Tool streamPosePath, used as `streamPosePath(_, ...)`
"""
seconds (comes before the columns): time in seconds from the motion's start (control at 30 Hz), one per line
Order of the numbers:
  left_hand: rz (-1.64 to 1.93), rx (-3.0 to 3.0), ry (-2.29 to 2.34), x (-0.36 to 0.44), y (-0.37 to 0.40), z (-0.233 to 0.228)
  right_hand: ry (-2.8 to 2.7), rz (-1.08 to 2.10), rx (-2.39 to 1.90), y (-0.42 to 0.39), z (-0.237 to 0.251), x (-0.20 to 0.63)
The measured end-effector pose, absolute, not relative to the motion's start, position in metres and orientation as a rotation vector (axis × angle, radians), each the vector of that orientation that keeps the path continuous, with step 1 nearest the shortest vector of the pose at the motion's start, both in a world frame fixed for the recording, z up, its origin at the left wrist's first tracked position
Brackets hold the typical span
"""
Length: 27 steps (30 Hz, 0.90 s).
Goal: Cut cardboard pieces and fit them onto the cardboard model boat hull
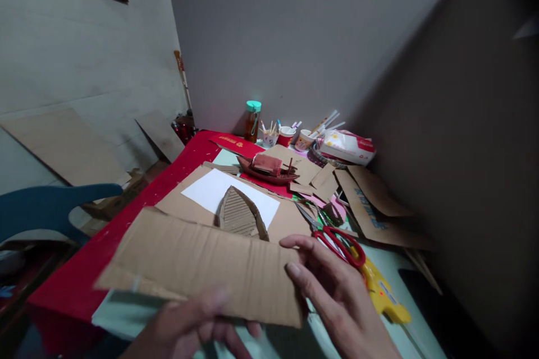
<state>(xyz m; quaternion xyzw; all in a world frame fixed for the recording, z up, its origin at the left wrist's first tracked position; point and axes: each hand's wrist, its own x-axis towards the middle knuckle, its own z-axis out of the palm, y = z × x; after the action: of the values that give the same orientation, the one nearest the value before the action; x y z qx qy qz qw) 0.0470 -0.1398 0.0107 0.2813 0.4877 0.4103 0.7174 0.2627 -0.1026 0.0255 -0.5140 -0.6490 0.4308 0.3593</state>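
Note:
A long strip of corrugated cardboard (pixel 202 266) is held flat in front of me. My left hand (pixel 189 325) grips its near edge from below, thumb on top. My right hand (pixel 337 297) rests its fingertips on the strip's right end. Just behind the strip lies a boat-shaped cardboard hull (pixel 240 214) on a white sheet (pixel 210 188). Red-handled scissors (pixel 341 244) lie beside my right hand, next to a yellow tool (pixel 385 297).
A small brown model boat (pixel 267 168) sits farther back among cardboard scraps (pixel 370 207). Cups with sticks (pixel 286 136), a green-capped bottle (pixel 252 120) and a packet (pixel 347 146) line the wall. A red cloth (pixel 84 275) covers the table's left side; a blue chair (pixel 46 207) stands left.

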Motion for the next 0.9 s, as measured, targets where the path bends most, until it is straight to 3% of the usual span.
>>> streamPosePath(0.1,1.272,0.380,1.276,0.021,-0.135,0.018,-1.665,1.006,-1.419,-0.101,0.026,0.283)
streamPosePath(0.17,1.332,0.362,1.314,0.005,-0.132,0.021,-1.677,0.954,-1.440,-0.097,0.024,0.292)
streamPosePath(0.27,1.294,0.448,1.281,-0.005,-0.129,0.022,-1.764,0.783,-1.436,-0.086,0.012,0.290)
streamPosePath(0.47,1.175,0.480,1.168,-0.012,-0.120,0.010,-2.220,-0.123,-1.111,-0.083,0.000,0.266)
streamPosePath(0.7,1.068,0.525,1.066,-0.013,-0.116,0.011,-2.497,-0.591,-1.028,-0.080,0.005,0.255)
streamPosePath(0.77,1.009,0.576,1.042,-0.009,-0.112,0.017,-2.429,-0.639,-1.054,-0.072,0.000,0.254)
streamPosePath(0.9,1.011,0.833,1.175,-0.010,-0.092,0.028,-2.265,-0.444,-1.079,-0.059,0.004,0.251)
